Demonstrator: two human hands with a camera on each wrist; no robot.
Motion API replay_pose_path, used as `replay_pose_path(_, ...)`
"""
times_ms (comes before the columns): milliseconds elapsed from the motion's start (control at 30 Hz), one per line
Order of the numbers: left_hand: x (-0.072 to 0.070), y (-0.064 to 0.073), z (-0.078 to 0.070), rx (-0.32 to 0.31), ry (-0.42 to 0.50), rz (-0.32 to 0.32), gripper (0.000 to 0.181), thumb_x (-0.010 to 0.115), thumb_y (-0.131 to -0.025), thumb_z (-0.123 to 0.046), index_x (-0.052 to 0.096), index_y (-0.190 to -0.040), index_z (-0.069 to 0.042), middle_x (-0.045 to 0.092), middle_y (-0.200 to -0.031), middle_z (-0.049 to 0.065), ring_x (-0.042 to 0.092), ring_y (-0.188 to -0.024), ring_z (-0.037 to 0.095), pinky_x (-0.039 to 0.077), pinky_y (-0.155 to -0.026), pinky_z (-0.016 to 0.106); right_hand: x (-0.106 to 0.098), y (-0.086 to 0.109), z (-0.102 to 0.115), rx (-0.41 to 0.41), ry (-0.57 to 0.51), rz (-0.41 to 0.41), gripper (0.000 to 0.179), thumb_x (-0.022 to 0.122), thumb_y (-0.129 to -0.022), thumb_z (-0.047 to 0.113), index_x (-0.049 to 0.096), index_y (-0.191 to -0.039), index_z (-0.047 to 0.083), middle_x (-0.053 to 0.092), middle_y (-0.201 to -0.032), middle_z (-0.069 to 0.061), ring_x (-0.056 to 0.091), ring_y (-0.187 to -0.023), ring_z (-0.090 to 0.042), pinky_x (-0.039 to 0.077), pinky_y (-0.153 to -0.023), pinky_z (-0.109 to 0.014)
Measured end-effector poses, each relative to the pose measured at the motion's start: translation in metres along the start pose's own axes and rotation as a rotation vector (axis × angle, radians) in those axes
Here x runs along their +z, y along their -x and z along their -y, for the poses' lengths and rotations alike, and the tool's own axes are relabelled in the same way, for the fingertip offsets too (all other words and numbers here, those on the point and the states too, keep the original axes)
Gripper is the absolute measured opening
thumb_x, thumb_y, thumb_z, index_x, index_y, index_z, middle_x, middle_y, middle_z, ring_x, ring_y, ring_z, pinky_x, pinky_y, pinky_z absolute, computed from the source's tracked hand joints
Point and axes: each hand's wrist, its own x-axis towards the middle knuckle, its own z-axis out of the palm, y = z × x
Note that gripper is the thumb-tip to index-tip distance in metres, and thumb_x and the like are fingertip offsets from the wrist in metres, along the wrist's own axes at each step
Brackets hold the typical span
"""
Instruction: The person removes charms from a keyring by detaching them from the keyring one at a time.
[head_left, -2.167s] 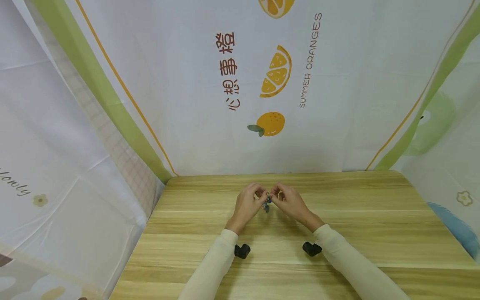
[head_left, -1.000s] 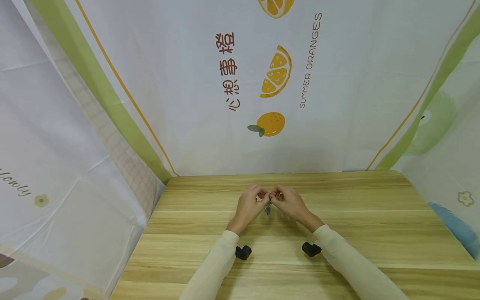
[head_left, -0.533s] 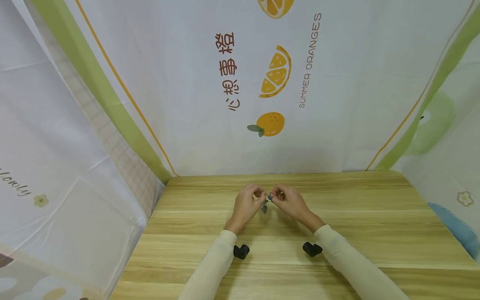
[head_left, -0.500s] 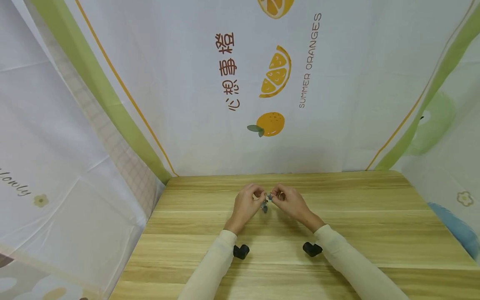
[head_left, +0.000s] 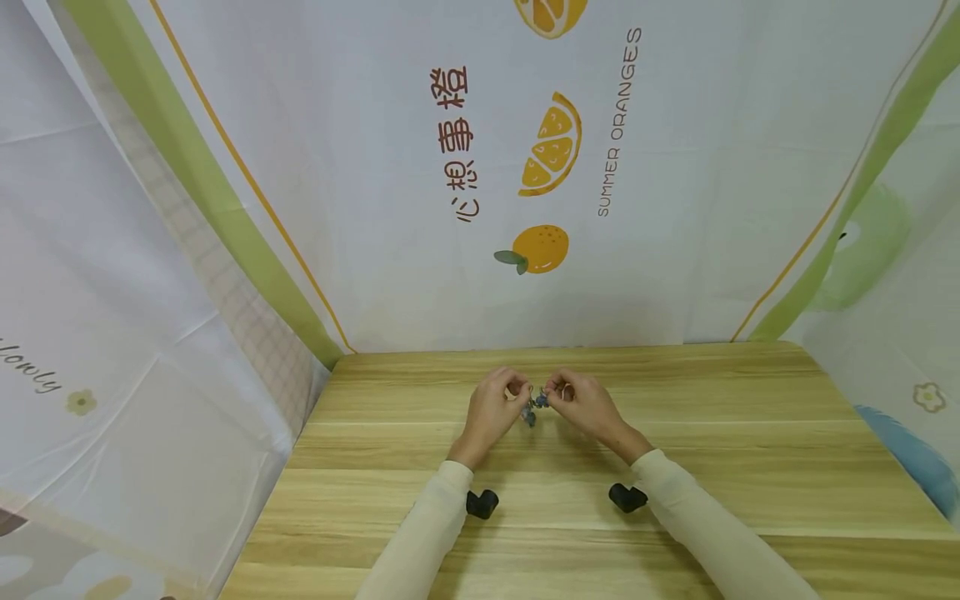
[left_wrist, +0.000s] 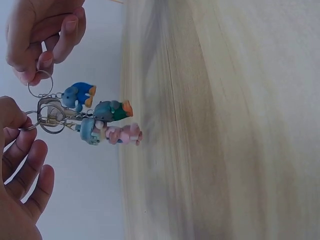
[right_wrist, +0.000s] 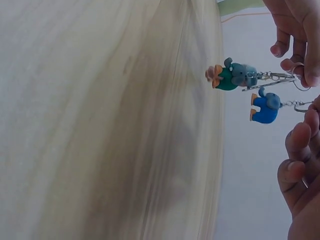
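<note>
My left hand (head_left: 491, 410) pinches a metal key ring (left_wrist: 30, 121) at the head view's centre. From it hang several metal rings, a clasp and small figurines: an elephant in green (left_wrist: 112, 110) and a pink figure (left_wrist: 125, 134) beside a blue-grey one. Close by on the right, my right hand (head_left: 587, 406) pinches a thin ring (left_wrist: 41, 84) carrying an elephant keychain in blue (right_wrist: 265, 107). In the right wrist view, the blue elephant hangs apart from the green elephant's bunch. Fingers partly cover both rings.
Both hands are raised above a wooden table (head_left: 555, 550). Behind it hangs a white cloth (head_left: 637, 283) printed with oranges. Black wrist-worn pieces show under the left sleeve (head_left: 431, 521) and the right sleeve (head_left: 697, 517).
My hands were close together, with the charms bunched. The right hand has shifted slightly right with the blue elephant keychain, which now shows separately from the left hand's bunch.
</note>
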Motion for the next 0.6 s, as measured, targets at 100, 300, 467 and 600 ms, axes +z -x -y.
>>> replay_pose_path(100,-0.001,0.001,-0.001,0.004,-0.002,-0.003,0.007,0.071,-0.101,-0.012,0.078,-0.100,-0.011,0.072,-0.091,0.002,0.067,-0.083,0.015,0.053,-0.069,0.023,-0.002,0.000,0.000,0.004,0.001,0.001,0.004,0.070,-0.101,0.011,0.072,-0.105,0.010,0.071,-0.090,0.001,0.055,-0.069,-0.006,0.047,-0.061,-0.025)
replay_pose_path(300,-0.002,0.001,-0.001,0.010,0.006,0.003,0.006,0.071,-0.101,-0.011,0.078,-0.100,-0.011,0.072,-0.091,0.002,0.067,-0.083,0.017,0.053,-0.070,0.024,-0.006,0.000,-0.001,-0.026,0.009,-0.008,0.005,0.070,-0.102,0.012,0.073,-0.105,0.010,0.072,-0.090,0.001,0.055,-0.069,-0.007,0.048,-0.061,-0.025)
replay_pose_path(467,-0.001,0.001,0.000,0.018,0.004,-0.008,0.006,0.072,-0.100,-0.010,0.077,-0.099,-0.011,0.071,-0.089,0.002,0.066,-0.081,0.017,0.051,-0.068,0.023,-0.009,-0.002,-0.004,-0.095,0.012,-0.032,0.004,0.071,-0.102,0.010,0.074,-0.105,0.011,0.072,-0.091,0.001,0.054,-0.070,-0.004,0.048,-0.062,-0.025)
replay_pose_path(600,-0.001,0.001,0.000,0.022,0.009,-0.014,0.006,0.072,-0.100,-0.010,0.078,-0.098,-0.010,0.071,-0.088,0.002,0.066,-0.080,0.016,0.051,-0.068,0.023,-0.011,-0.003,-0.007,-0.157,0.011,-0.060,0.005,0.072,-0.102,0.008,0.074,-0.105,0.011,0.072,-0.090,0.001,0.054,-0.068,-0.002,0.049,-0.061,-0.024)
